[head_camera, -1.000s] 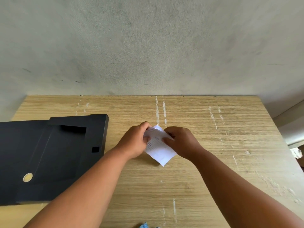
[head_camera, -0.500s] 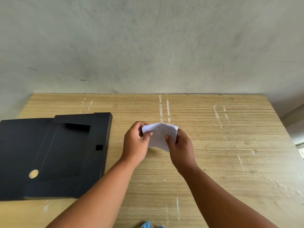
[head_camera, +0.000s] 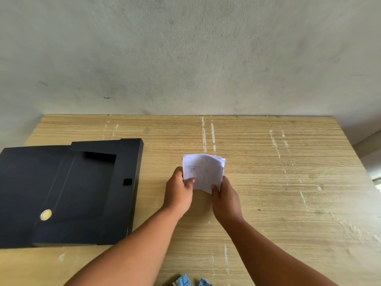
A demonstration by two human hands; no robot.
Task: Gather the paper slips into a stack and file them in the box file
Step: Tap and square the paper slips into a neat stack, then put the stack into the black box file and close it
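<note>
A small stack of white paper slips (head_camera: 204, 171) stands upright over the middle of the wooden table (head_camera: 288, 182), faint print on its front. My left hand (head_camera: 179, 193) pinches its lower left edge, thumb on the front. My right hand (head_camera: 225, 200) grips its lower right corner. The black box file (head_camera: 70, 193) lies open and flat at the left, a brass-coloured ring (head_camera: 45, 215) on its near part. Its inside shows no paper.
A grey wall (head_camera: 185, 58) rises right behind the table's far edge. White scuff marks streak the tabletop. A bit of blue patterned cloth (head_camera: 185, 280) shows at the bottom edge. The table's right edge drops off near a pale ledge (head_camera: 369, 149).
Both hands have turned the slips from a tilted, flat hold to an upright, squared stack and lifted it slightly away from me. The box file has not moved.
</note>
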